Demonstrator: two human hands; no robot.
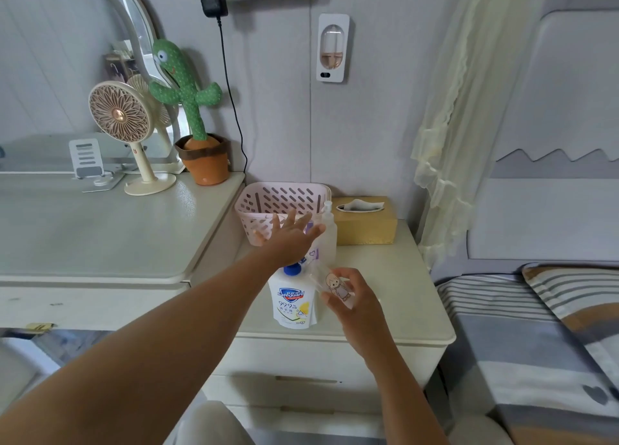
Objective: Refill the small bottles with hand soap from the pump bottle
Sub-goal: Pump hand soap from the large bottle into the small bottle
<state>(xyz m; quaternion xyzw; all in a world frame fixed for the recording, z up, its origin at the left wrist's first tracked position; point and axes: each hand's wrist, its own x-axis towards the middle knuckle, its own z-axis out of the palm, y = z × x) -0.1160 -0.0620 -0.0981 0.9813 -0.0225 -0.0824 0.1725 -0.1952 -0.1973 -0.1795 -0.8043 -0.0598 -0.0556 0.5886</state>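
Left forearm nearest me, stretched over the white hand-soap pump bottle with its blue pump head
I see the left hand spread flat, holding nothing, just above and beyond that pump; the right hand curls round a small clear sticker-marked plastic bottle, tilted, just right of the pump bottle.

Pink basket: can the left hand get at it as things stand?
Probably yes. The left hand is open, holds nothing, and its spread fingers appear to be at the front wall of the pink basket. The clear pump bottle stands off to the right, not in between.
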